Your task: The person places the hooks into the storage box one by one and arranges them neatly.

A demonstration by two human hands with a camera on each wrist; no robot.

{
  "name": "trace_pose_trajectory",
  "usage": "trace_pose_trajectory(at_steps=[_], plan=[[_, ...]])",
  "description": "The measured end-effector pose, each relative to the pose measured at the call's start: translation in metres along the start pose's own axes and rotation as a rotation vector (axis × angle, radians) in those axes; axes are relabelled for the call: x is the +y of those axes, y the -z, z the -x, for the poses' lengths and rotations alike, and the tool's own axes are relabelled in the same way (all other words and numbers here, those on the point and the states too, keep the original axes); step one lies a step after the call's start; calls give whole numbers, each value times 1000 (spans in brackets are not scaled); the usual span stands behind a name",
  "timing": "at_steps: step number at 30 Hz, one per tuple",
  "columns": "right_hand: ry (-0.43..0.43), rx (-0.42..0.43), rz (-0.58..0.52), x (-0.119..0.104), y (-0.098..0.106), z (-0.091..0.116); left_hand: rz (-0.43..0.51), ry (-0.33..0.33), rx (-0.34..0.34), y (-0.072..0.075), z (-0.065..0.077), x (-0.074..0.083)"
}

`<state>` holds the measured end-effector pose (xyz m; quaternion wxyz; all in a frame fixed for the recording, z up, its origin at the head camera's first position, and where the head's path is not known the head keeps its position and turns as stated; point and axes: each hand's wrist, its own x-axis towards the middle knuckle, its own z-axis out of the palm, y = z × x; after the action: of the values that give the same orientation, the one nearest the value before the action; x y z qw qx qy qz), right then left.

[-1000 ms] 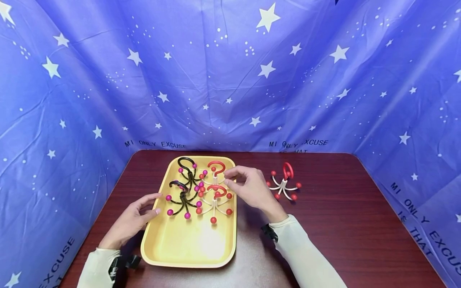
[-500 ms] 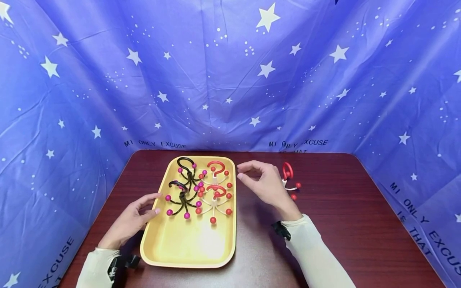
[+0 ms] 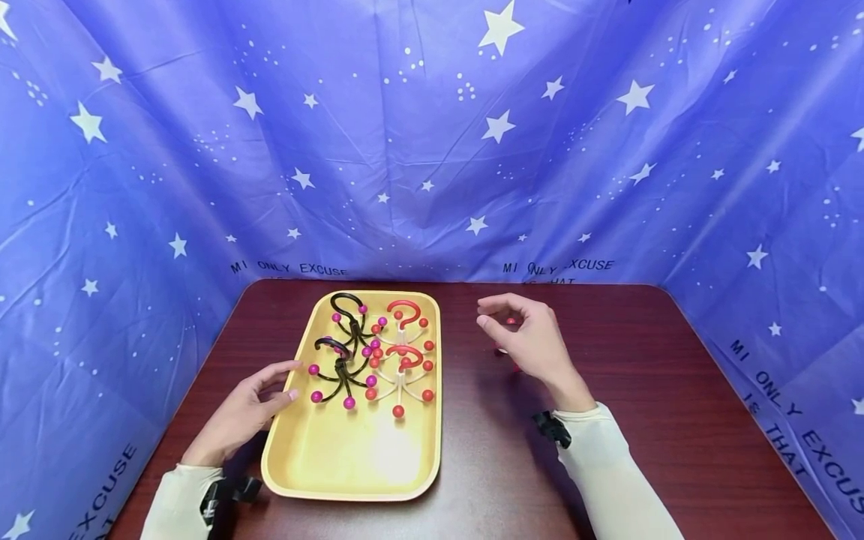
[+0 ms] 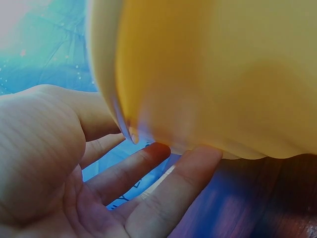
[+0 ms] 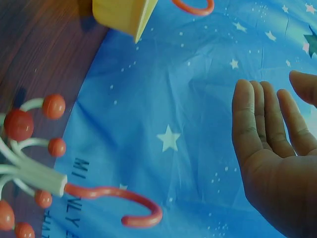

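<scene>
In the head view my left hand (image 3: pixel 243 412) holds the left rim of a yellow tray (image 3: pixel 304 480), thumb and index tips at the edge; the left wrist view shows other fingertips against its outside. Inside the tray lie two black claw massagers (image 3: pixel 342 366) with magenta balls and two white ones (image 3: pixel 401 379) with red hook handles and red balls. My right hand (image 3: pixel 533 337) hovers above the table right of the tray, fingers extended and holding nothing. Behind it, mostly hidden in the head view, another white-and-red claw massager (image 5: pixel 39 176) shows clearly in the right wrist view.
Everything stands on a dark red-brown table (image 3: pixel 675 420). A blue curtain (image 3: pixel 432 135) with white stars surrounds its back and sides. The tray's front part shows bare bottom. Black straps (image 3: pixel 553 429) circle both wrists.
My right hand has moved from the tray's right edge rightward, in front of the massager on the table, covering most of it. The left hand and the massagers in the tray have stayed put.
</scene>
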<state>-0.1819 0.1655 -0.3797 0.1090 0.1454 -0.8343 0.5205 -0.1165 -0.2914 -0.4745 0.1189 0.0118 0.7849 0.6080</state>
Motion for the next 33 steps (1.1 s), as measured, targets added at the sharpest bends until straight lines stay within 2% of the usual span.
trace_pose_trajectory(at_steps=[4, 10, 13, 18, 30, 33], plan=[[-45, -10, -85, 4, 8, 1, -7, -6, 0, 1, 0, 0], [1, 66, 34, 13, 20, 3, 7, -2, 5, 0, 0, -3], [8, 76, 36, 18, 26, 4, 11, -5, 4, 0, 0, -4], [8, 89, 44, 26, 36, 5, 16, -5, -1, 0, 0, -4], [6, 222, 213, 47, 54, 4, 17, -28, -20, 1, 1, 0], [-9, 235, 242, 53, 57, 4, 25, -14, -11, 0, 1, -1]])
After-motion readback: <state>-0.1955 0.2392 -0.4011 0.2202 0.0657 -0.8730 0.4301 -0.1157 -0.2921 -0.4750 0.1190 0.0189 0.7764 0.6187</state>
